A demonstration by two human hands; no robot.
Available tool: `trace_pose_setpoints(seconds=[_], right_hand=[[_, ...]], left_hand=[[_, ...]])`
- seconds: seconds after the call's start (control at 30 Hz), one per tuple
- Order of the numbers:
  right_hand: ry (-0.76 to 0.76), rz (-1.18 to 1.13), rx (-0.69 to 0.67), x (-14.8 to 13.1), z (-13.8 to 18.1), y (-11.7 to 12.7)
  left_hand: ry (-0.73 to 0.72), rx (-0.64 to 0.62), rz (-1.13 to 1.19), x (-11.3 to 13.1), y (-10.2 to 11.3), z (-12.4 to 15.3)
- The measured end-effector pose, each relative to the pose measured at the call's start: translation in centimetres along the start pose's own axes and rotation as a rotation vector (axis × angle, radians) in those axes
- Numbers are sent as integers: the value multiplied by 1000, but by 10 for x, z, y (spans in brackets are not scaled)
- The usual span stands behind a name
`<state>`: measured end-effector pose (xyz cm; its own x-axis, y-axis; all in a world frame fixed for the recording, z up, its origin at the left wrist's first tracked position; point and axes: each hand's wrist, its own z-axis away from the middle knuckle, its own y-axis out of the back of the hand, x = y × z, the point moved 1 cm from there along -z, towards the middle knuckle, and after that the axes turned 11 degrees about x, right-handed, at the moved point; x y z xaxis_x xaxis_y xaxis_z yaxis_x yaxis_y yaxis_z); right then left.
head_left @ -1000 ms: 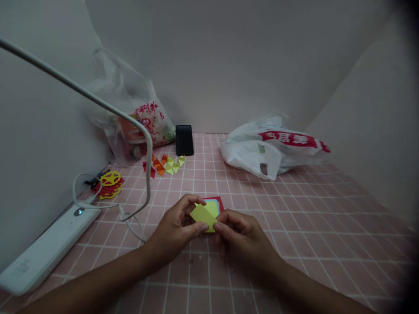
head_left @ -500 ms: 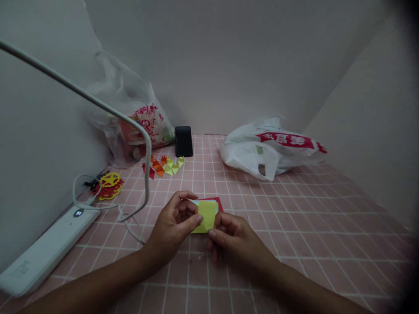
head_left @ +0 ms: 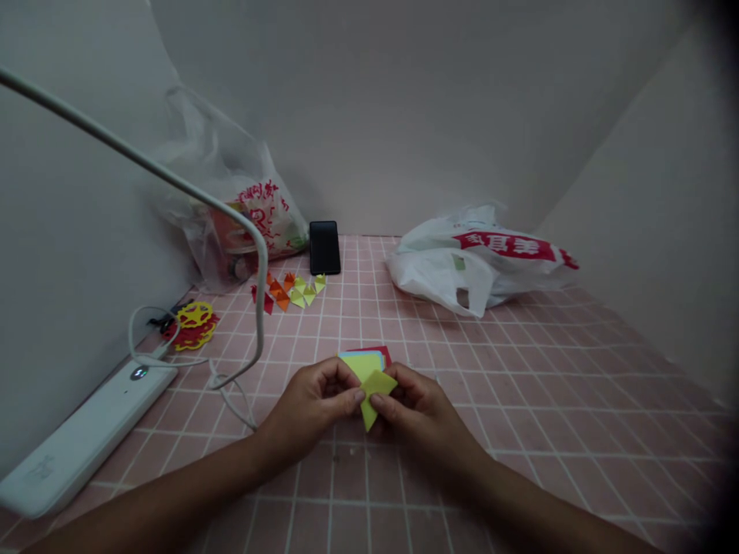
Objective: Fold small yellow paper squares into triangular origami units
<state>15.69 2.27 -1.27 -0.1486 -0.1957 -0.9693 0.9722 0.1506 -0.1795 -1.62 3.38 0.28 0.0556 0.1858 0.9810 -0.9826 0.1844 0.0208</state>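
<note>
Both of my hands meet over the pink tiled table (head_left: 519,385), pinching one small folded yellow paper (head_left: 374,394). My left hand (head_left: 315,408) grips its left side with thumb and fingers closed. My right hand (head_left: 421,415) pinches its right side. The paper is folded into a pointed shape, tip down. Just behind the hands lies a small stack of coloured paper squares (head_left: 365,358), yellow on top, red underneath.
Folded orange and yellow paper pieces (head_left: 292,291) lie near a black phone (head_left: 324,247). Red and yellow paper cutouts (head_left: 192,325) sit left. A white lamp base (head_left: 75,446) with a bent arm (head_left: 173,185), its cable, and two plastic bags (head_left: 479,258) (head_left: 236,208) line the edges.
The yellow paper was flat and wider a second ago; now it is folded smaller into a pointed shape. Both hands have closed in together on it.
</note>
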Motion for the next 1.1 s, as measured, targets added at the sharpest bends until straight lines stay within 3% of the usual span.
trace_pose_setpoints(seconds=[0.17, 0.33, 0.53, 0.77, 1.1], right_hand=[[39, 115, 21, 0, 1, 2], [74, 117, 15, 0, 2, 3], [224, 168, 23, -1, 5, 5], [227, 128, -25, 1, 6, 8], [417, 266, -70, -2, 3, 7]], left_hand=[[-50, 50, -76, 5, 1, 2], [-35, -1, -27, 6, 0, 0], [26, -30, 90, 2, 1, -1], [48, -27, 226, 0, 1, 1], [3, 17, 147, 6, 1, 2]])
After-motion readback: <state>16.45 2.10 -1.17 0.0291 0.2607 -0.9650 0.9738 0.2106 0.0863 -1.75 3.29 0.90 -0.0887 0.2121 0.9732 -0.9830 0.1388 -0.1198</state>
